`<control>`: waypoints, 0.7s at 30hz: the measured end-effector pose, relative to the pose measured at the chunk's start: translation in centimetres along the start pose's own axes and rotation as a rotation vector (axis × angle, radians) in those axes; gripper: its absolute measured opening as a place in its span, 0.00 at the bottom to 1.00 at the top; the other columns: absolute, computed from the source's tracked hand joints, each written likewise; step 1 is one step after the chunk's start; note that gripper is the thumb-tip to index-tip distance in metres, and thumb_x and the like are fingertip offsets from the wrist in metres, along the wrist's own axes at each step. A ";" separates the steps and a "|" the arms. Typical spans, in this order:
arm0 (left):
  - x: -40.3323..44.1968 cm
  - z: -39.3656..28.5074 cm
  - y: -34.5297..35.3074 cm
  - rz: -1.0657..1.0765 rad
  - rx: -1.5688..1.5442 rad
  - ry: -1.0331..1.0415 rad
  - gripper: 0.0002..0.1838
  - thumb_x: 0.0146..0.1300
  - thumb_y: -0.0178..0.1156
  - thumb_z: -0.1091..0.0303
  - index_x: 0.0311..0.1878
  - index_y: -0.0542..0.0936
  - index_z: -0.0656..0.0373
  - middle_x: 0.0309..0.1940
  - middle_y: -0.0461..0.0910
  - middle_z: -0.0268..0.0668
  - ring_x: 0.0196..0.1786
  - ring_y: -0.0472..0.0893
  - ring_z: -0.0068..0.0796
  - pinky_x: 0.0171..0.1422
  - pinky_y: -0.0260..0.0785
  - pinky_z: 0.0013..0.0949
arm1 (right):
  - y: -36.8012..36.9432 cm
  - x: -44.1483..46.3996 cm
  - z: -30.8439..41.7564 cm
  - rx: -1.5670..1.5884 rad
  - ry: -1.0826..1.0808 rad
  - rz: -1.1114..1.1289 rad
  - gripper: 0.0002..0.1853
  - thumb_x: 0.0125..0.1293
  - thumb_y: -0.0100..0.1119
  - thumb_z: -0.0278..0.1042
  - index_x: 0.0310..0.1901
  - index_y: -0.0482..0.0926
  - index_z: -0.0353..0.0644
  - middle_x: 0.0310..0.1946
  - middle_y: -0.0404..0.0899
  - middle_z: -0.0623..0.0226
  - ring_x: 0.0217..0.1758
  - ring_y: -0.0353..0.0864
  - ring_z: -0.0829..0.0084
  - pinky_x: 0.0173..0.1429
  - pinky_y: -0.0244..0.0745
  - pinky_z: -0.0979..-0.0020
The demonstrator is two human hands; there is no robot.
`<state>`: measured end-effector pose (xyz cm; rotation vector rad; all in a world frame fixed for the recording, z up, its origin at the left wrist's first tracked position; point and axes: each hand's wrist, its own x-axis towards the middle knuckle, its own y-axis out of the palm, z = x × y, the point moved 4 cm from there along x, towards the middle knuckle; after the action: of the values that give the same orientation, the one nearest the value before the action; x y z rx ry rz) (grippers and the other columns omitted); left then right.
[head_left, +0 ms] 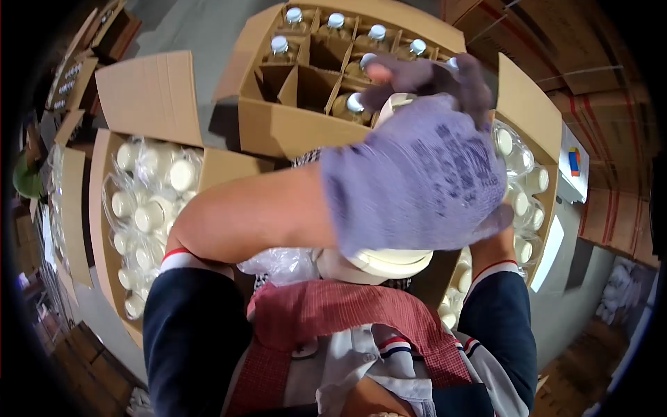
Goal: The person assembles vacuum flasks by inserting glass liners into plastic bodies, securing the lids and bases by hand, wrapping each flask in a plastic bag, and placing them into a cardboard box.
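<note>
My left hand (424, 177), in a printed lavender glove, reaches across from the left with its fingers curled under and mostly out of sight. Behind it my right hand (458, 80), in a darker-looking glove, has blurred fingers with one bare fingertip. Between the hands a piece of a cream-white object (394, 105) shows; what it is stays covered. Below the left glove, close to my body, is a white container with a ridged round rim (389, 264). Crumpled clear plastic (281, 265) lies beside it.
Ahead stands a divided carton (292, 128) of clear bottles with white caps (335, 21); some cells hold none. Open cartons of plastic-wrapped, white-capped bottles flank me, left (149, 217) and right (520, 203). Stacked boxes (601, 139) rise at the right.
</note>
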<state>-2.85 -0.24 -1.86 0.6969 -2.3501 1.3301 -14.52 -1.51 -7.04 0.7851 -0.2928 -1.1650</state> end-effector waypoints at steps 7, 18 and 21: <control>-2.1 2.3 -4.0 -0.096 -0.346 0.331 0.24 0.64 0.64 0.52 0.52 0.84 0.64 0.57 0.80 0.47 0.65 0.76 0.41 0.70 0.68 0.45 | -2.7 -6.5 1.3 -0.034 -0.056 0.034 0.47 0.72 0.31 0.71 0.63 0.73 0.25 0.64 0.74 0.47 0.68 0.73 0.59 0.73 0.66 0.61; -18.5 4.1 -5.4 -0.080 -0.325 -0.730 0.10 0.68 0.60 0.65 0.46 0.83 0.59 0.35 0.83 0.35 0.40 0.81 0.24 0.47 0.75 0.30 | 2.4 -10.0 3.2 -1.002 -0.212 -0.038 0.38 0.72 0.51 0.55 0.72 0.64 0.31 0.72 0.66 0.55 0.74 0.66 0.61 0.77 0.56 0.66; -13.6 4.4 -12.4 -0.510 -0.864 -0.708 0.11 0.68 0.57 0.72 0.50 0.80 0.64 0.37 0.80 0.29 0.40 0.77 0.17 0.47 0.72 0.25 | 1.6 -10.4 6.0 -1.165 -0.331 -0.328 0.36 0.74 0.49 0.53 0.72 0.63 0.31 0.69 0.68 0.51 0.72 0.70 0.59 0.76 0.61 0.61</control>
<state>15.09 -6.16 -2.55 1.4491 -2.5962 -0.2281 -21.03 5.75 0.23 -0.4032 0.2686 -1.5049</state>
